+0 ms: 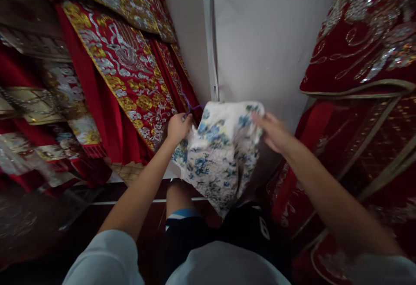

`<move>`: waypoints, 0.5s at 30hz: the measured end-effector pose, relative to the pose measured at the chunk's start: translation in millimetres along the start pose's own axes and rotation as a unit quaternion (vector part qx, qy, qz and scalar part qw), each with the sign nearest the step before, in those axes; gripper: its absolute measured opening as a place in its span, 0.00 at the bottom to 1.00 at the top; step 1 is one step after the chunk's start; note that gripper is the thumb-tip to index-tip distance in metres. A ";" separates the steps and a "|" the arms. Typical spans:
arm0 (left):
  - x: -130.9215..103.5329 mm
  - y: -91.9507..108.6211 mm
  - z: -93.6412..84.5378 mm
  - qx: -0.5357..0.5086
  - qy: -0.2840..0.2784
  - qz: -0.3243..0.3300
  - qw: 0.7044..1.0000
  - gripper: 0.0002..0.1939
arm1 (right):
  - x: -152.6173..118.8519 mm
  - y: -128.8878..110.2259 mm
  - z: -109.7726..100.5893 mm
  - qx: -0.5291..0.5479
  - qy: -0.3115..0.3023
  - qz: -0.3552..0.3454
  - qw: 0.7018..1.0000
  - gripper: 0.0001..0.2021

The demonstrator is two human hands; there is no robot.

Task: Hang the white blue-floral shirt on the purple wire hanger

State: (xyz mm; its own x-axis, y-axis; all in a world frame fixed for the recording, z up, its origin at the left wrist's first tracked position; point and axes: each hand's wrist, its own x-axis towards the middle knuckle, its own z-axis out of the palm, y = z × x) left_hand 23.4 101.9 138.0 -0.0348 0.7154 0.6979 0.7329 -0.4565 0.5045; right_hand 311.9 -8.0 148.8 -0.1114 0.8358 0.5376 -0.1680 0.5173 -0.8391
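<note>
- A person looks down at both bare arms stretched forward, holding up a white cloth with blue flowers [221, 150] in front of a pale wall [269, 38]
- The left hand [178, 128] is closed on the cloth's upper left corner, where a thin purple string [192, 108] shows just above the knuckles
- The right hand [272, 132] is blurred; it lies against the cloth's upper right corner, and I cannot tell whether its fingers are clamped on it
- The hands are apart, the cloth's top edge stretched between them, the rest hanging down towards the person's knees
- Red robes with gold and silver stitching [123, 68] hang close on the left, with more red robes [364, 51] on the right
- Risk: if the right hand's hold is loose, that corner could slip and the cloth would drop
- Risk: the string or cloth edge could catch on the rough stitching of the robes beside the left hand
</note>
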 end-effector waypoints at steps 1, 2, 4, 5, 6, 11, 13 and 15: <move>-6.3 -2.3 3.7 -0.071 0.006 -0.028 0.997 0.24 | -19.6 -10.6 8.4 -0.042 -0.131 0.027 0.990 0.24; -13.6 -2.2 7.7 -0.151 0.015 -0.055 0.987 0.27 | -36.0 -19.6 14.9 -0.076 -0.283 0.053 0.954 0.29; -29.0 5.7 16.0 -0.289 0.042 -0.083 0.953 0.32 | -54.4 -28.2 22.4 -0.108 -0.421 0.057 0.899 0.29; -36.2 13.2 19.6 -0.349 0.047 -0.083 0.932 0.33 | -55.8 -25.7 23.7 -0.118 -0.431 0.050 0.893 0.28; -42.5 22.7 22.5 -0.405 0.034 -0.082 0.910 0.34 | -52.8 -18.4 23.8 -0.127 -0.395 0.037 0.909 0.25; -59.6 73.7 23.9 -0.627 -0.203 -0.148 0.737 0.35 | -25.6 57.4 18.6 -0.123 -0.091 0.064 0.986 0.17; -63.4 85.0 20.6 -0.655 -0.249 -0.165 0.694 0.34 | -30.4 78.9 18.8 -0.050 -0.060 0.159 0.984 0.20; -68.5 87.4 17.1 -0.661 -0.263 -0.173 0.681 0.31 | -43.8 86.6 19.0 0.032 -0.010 0.214 0.976 0.22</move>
State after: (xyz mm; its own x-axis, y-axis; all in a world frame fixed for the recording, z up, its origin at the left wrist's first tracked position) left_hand 101.4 22.0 125.6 0.4532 0.8326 0.3184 -0.5225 -0.0413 0.8517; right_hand 283.7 -3.4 54.2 -0.2041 0.9687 0.1414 -0.1632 0.1088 -0.9806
